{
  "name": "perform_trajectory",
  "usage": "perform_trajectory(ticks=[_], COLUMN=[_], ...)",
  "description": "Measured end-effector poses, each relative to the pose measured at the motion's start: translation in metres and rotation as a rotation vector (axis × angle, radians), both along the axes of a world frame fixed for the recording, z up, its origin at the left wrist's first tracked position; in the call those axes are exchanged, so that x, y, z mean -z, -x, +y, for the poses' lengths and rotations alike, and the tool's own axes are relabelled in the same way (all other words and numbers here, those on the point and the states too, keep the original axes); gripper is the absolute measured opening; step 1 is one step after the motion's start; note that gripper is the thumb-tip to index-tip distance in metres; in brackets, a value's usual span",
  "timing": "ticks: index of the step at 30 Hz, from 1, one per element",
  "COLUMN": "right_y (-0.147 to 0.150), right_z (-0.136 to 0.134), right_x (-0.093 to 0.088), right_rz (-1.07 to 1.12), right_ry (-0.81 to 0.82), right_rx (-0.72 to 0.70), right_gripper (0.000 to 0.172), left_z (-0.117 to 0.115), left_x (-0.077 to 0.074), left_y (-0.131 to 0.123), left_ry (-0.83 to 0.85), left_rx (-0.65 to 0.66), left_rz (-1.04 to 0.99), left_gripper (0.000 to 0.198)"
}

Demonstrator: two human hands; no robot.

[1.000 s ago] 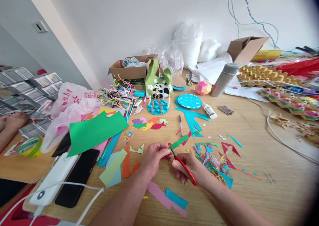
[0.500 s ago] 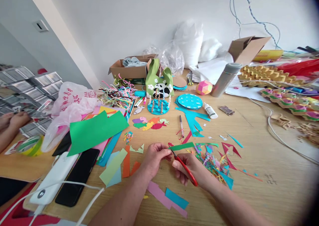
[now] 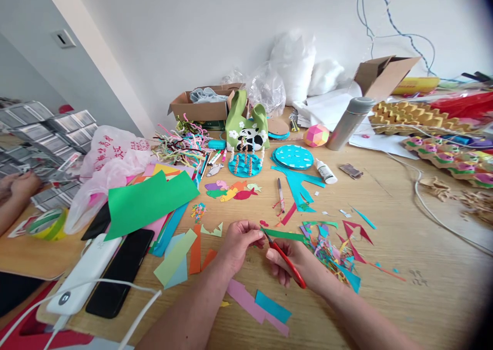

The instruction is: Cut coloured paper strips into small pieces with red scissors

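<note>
On the counter (image 3: 385, 304), a pile of paper scraps (image 3: 323, 248) lies to the right, just past the two working hands. The left hand (image 3: 241, 247) and right hand (image 3: 289, 260) are close together but apart; the right one grips red-handled scissors (image 3: 287, 265), whose long axis runs from near right to far left, blades toward the left fingers. Between blades and left fingers begins a narrow green paper strip (image 3: 285, 234), stretching rightward on the far side of the right hand and dipping slightly nearer. Left thumb and forefinger look pinched on its left end, so that hand is closer to it. The blade tips and the exact pinch are hard to make out; the strip's right end blends into the scraps. A tiny red shape (image 3: 264, 223) beyond is unclear.
</note>
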State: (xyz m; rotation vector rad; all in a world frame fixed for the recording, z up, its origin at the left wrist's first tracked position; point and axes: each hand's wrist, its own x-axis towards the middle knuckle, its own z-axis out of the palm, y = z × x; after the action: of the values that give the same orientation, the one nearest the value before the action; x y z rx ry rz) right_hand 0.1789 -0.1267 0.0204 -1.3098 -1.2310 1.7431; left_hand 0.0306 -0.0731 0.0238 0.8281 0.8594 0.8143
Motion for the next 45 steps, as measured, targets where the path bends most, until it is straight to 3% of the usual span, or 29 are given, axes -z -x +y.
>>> perform_trajectory(ticks=[7, 18, 38, 45], right_y=[0.0009, -0.0004, 0.0005, -0.0009], right_z=[0.0, -0.0014, -0.0008, 0.0004], right_x=[-0.0058, 0.0023, 0.0009, 0.0015], right_rz=[-0.024, 0.01, 0.014, 0.017], right_ry=[0.019, -0.021, 0.002, -0.017], right_rx=[0.007, 0.009, 0.014, 0.0], right_gripper=[0.049, 0.047, 0.046, 0.047], left_z=[0.0004, -0.0009, -0.0001, -0.0004], left_x=[-0.0007, 0.0022, 0.0013, 0.0], left_y=[0.0005, 0.001, 0.0012, -0.0001], left_ry=[0.026, -0.002, 0.001, 0.024], left_rx=[-0.002, 0.034, 0.061, 0.019], left_rz=[-0.015, -0.021, -0.048, -0.048], left_gripper=[0.01, 0.01, 0.015, 0.017])
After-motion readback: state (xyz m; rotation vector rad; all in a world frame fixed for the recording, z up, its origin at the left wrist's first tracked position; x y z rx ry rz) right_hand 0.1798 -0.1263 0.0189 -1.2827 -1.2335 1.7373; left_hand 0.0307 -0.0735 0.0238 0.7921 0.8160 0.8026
